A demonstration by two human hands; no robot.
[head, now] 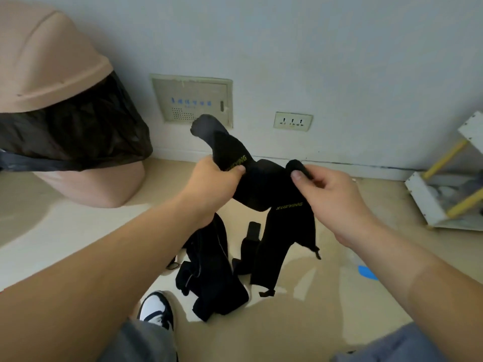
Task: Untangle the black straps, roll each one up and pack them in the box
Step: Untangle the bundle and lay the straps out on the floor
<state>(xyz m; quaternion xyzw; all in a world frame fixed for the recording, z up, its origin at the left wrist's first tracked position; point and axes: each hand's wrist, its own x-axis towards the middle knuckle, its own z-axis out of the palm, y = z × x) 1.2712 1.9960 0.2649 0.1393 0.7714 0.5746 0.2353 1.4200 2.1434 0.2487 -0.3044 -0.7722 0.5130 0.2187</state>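
A tangle of wide black straps (pixel 264 186) with yellow lettering hangs in the air between my hands. My left hand (pixel 214 181) grips one strap near its lettering, and that strap's end sticks up toward the wall. My right hand (pixel 332 194) pinches another strap's end between thumb and fingers. From the bunch, long black strap ends (pixel 282 244) hang down toward the floor. More black straps (pixel 209 273) dangle below my left wrist. No box is in view.
A beige lidded bin (pixel 52 61) with a black liner stands at the left by the wall. A white and yellow rack (pixel 449 189) sits at the right. A wall panel (pixel 192 100) and a socket (pixel 292 121) are ahead. My shoe (pixel 156 309) is on the beige floor.
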